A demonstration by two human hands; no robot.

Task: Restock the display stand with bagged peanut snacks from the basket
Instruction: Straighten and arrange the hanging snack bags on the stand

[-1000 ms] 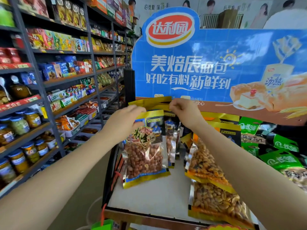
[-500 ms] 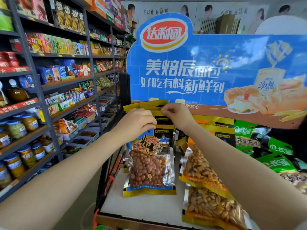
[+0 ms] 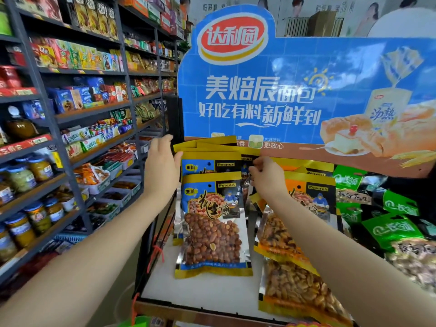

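A blue-and-yellow peanut bag (image 3: 212, 227) lies in front on the white shelf of the display stand (image 3: 200, 296), leaning on a row of like bags (image 3: 212, 159) behind it. My left hand (image 3: 162, 166) is at the row's upper left edge, fingers spread, thumb against the yellow tops. My right hand (image 3: 266, 178) is at the row's right side with its fingertips pinched on the top corner of a rear bag. The front bag stands free of both hands.
Orange peanut bags (image 3: 295, 237) and green snack bags (image 3: 396, 230) fill the stand to the right. A blue bread sign (image 3: 259, 90) rises behind. Dark shelving with jars (image 3: 23, 175) and boxes lines the aisle at left. A green item (image 3: 141, 323) pokes in at the bottom edge.
The peanut bag I held up by its top has come down onto the shelf in front of the row. My left hand has let go and opened; my right hand has shifted to the rear bags.
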